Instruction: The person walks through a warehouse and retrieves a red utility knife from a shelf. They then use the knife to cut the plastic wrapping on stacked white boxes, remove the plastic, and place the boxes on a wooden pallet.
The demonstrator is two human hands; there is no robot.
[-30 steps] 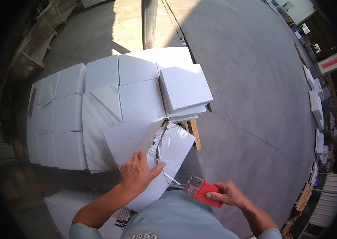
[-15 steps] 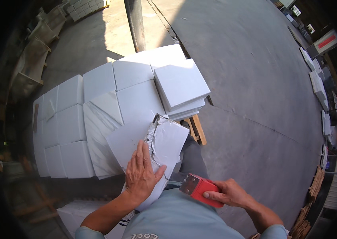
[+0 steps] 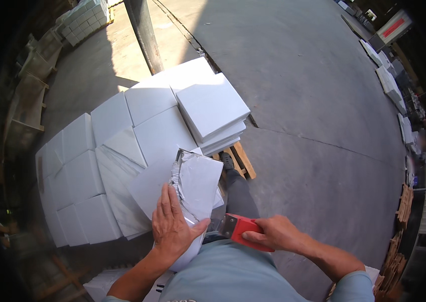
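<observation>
Resting: left hand (image 3: 174, 229), fingers extended, gripping nothing, on white package (image 3: 202, 176) under and beyond fingertips | Right hand (image 3: 277, 233): fingers closed round red tool (image 3: 243, 230), metal end facing left thumb | Progress, judged: part-way; package face smooth, crumpled edge (image 3: 175, 175) at left fingertips not flattened | Stacked boxes (image 3: 162, 135): beyond left fingers

Warehouse-like hall: broad concrete floor (image 3: 303, 90), stacked white boxes (image 3: 165, 133), wooden pallet (image 3: 244, 160), dark post (image 3: 143, 38).

light blue shirt (image 3: 218, 274) with short sleeves (image 3: 351, 287), pale print (image 3: 180, 301) on its front; dark grey trousers (image 3: 240, 194); dark shoe (image 3: 227, 161).
</observation>
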